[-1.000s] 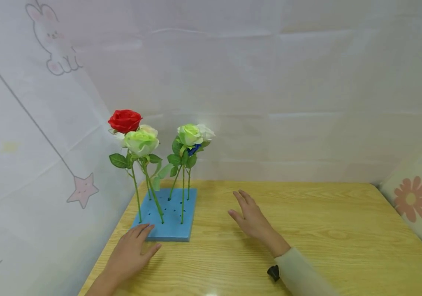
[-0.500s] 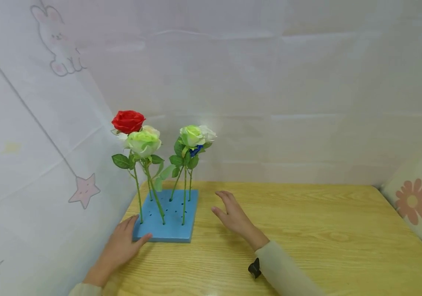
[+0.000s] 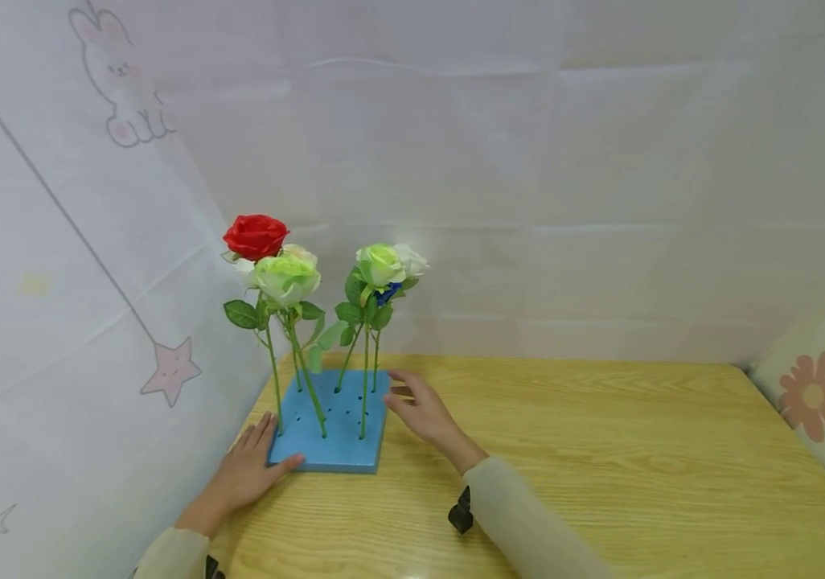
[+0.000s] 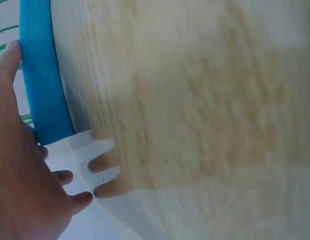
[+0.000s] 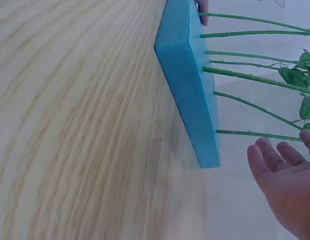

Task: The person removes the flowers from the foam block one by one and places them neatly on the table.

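A blue foam block (image 3: 343, 456) with small holes lies at the left of the table, artificial roses standing in it on green stems. A red rose (image 3: 256, 236) and a pale green rose (image 3: 285, 278) rise on its left. Another pale green rose (image 3: 381, 265), a white rose (image 3: 410, 261) and a blue flower (image 3: 387, 294) cluster on its right. My left hand (image 3: 242, 473) lies at the block's front left corner, thumb along the front edge, fingers spread beside the left side. My right hand (image 3: 423, 414), fingers slightly bent, is right beside the far right edge and holds nothing.
The wooden table (image 3: 601, 466) stretches to the right of the block. White cloth walls with printed figures close in the back and both sides; the left cloth (image 3: 108, 378) comes close to my left hand. Dark wrist devices (image 3: 461, 511) sit under my sleeves.
My right hand has moved left across the table to the block's right edge. My left hand has drawn back from over the block to its front left corner. The flowers stay in place.
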The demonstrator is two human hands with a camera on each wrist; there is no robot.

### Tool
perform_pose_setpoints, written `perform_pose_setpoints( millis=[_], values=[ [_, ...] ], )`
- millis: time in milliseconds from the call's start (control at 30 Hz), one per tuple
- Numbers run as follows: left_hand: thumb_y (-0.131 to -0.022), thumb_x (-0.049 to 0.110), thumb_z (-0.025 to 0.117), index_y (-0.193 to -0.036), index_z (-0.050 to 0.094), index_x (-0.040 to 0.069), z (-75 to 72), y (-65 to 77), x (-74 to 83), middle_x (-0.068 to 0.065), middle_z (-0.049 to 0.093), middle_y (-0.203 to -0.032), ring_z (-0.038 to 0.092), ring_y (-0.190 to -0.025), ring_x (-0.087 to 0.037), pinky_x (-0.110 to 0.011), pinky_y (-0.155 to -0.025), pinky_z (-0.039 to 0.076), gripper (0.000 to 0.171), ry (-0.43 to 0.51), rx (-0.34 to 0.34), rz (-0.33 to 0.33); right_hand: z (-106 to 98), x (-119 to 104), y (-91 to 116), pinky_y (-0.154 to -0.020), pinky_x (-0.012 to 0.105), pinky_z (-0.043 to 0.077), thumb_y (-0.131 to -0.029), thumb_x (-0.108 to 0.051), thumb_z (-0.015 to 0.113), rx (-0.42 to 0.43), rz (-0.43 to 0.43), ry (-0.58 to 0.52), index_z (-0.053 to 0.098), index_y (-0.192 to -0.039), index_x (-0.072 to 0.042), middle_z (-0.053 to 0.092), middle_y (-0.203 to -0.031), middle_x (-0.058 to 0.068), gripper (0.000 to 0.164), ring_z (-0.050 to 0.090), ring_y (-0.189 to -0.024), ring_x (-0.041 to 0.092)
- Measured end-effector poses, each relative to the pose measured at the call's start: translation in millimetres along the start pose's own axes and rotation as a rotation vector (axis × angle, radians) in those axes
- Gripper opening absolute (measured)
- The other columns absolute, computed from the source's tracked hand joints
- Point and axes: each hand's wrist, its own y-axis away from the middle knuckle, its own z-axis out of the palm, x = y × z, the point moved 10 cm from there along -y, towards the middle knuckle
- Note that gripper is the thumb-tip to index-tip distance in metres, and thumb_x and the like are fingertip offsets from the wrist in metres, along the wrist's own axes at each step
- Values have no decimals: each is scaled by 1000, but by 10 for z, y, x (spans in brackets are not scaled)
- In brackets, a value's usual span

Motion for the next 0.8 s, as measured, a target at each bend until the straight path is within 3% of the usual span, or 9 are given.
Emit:
perform_pose_setpoints(
  millis=[367, 467, 600, 800],
  values=[
    [-97, 69, 50, -161, 12, -4, 72, -74, 24, -25, 9, -167, 12, -148, -56, -78, -109, 18, 104, 7, -37, -6, 234, 110, -163, -99, 43, 52, -103, -21, 63, 2, 52, -111, 50, -149, -11, 55, -143, 15, 49, 60, -122, 26],
    [-97, 66, 52, -161, 12, -4, 75, -71, 16, -26, 10, -167, 13, -147, -58, -79, -106, 19, 103, 6, -29, 1, 301, 137, -180, -98, 40, 52, -102, -22, 64, -9, 60, -130, 53, -147, -14, 60, -137, 11, 47, 61, -119, 23],
    [-97, 64, 53, -161, 12, -5, 72, -63, 42, -26, 10, -167, 13, -147, -58, -80, -106, 18, 102, 33, -18, 18, 352, 156, -177, -95, 36, 53, -101, -24, 67, -13, 74, -128, 58, -142, -17, 64, -129, 1, 43, 62, -116, 19],
    [-98, 65, 51, -161, 11, -4, 78, -81, -11, -24, 7, -168, 9, -149, -55, -79, -109, 14, 102, 45, -33, 22, 448, 141, -191, -92, 40, 57, -100, -18, 67, 4, 99, -167, 70, -126, -14, 70, -116, 2, 26, 67, -107, 20]
  ],
)
